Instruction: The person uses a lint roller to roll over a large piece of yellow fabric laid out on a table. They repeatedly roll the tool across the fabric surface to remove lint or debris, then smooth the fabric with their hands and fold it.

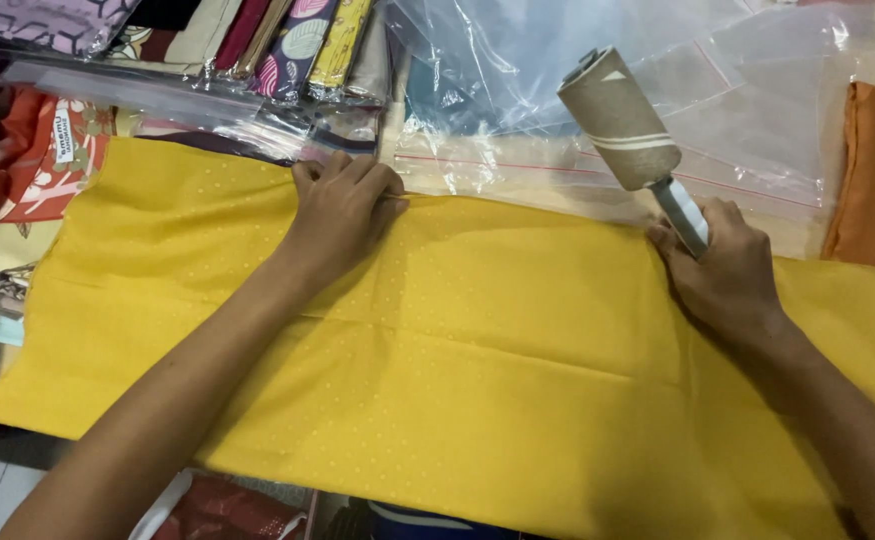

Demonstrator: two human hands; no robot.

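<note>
Two bare hands are working on a yellow cloth, a soft woven sheet with a faint dotted pattern and shallow fold creases, lying spread flat across the middle of the head view. Left hand is pressing flat on the cloth's far edge, fingers curled together over the hem, while the right hand is closing around the white handle of a lint roller, its brown paper cylinder tilting up over glossy clear plastic bags and stacked patterned fabrics.
</note>
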